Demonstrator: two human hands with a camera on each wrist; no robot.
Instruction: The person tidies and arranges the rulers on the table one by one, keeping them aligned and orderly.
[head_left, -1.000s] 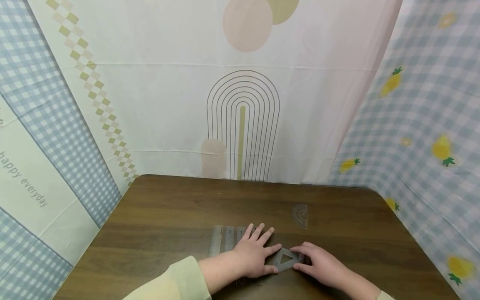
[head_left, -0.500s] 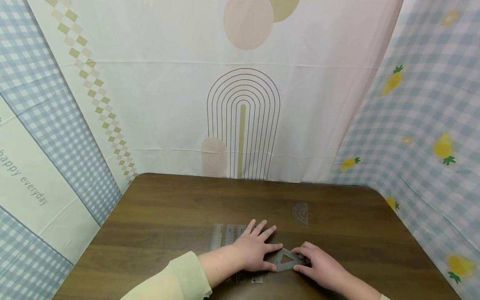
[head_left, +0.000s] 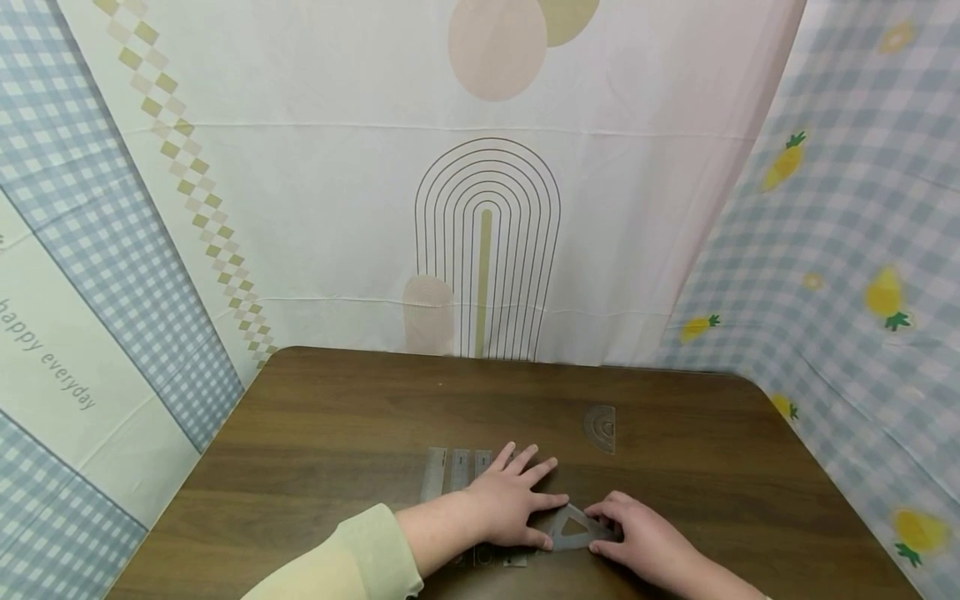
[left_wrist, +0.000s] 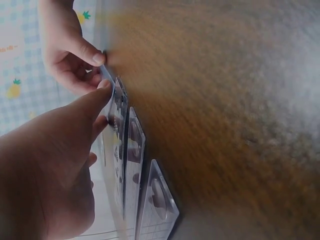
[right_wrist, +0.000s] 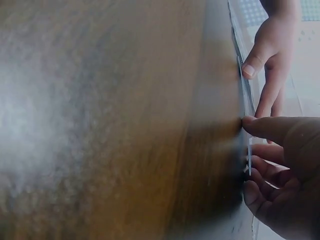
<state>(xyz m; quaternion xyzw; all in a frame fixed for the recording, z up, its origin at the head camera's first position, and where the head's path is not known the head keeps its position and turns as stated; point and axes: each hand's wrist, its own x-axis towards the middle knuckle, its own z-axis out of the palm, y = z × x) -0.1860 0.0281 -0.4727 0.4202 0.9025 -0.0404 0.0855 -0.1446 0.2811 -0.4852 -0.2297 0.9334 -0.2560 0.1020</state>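
My left hand (head_left: 510,504) lies spread over clear rulers, with straight fingers. Its thumb and index finger touch the left side of a clear triangular set square (head_left: 576,542). The right corner of that set square is pinched between the thumb and fingers of my right hand (head_left: 647,533). Left of the left hand, the rulers (head_left: 435,473) stand in a row, their middles partly hidden by the hand and forearm. In the left wrist view the ruler ends (left_wrist: 157,200) show side by side. The right wrist view has the right hand's fingers (right_wrist: 270,127) at the thin edge of the set square.
A clear protractor (head_left: 600,429) lies on the brown wooden table (head_left: 337,417), beyond the right hand. Patterned cloth (head_left: 337,208) hangs behind the table's far edge, and checked cloth (head_left: 840,250) hangs at the right.
The set square has turned slightly, its held right corner shifting a little right and toward me. The left hand has slid slightly right, and a ruler end now shows below it.
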